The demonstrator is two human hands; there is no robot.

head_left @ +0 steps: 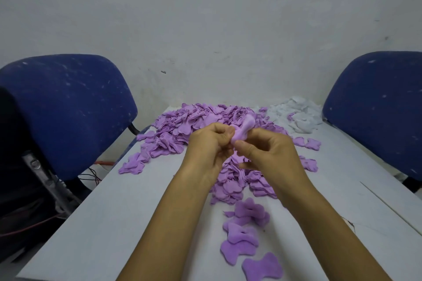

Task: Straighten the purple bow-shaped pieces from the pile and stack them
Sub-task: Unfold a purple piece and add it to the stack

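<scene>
A big pile of purple bow-shaped pieces (pixel 182 130) covers the far half of the white table (pixel 127 212). Above the pile, my left hand (pixel 207 146) and my right hand (pixel 265 150) together pinch one purple bow-shaped piece (pixel 243 130), which sticks up between my fingertips with its far lobe free. Near the front edge, between my forearms, lie several flattened purple pieces (pixel 244 232), partly overlapping in a loose stack. One more single piece (pixel 262 267) lies closest to me.
A heap of white scraps (pixel 296 114) sits at the table's far right corner. Blue chairs stand on the left (pixel 66 116) and the right (pixel 379 107). Red and black wires (pixel 96 173) run on the floor at the left.
</scene>
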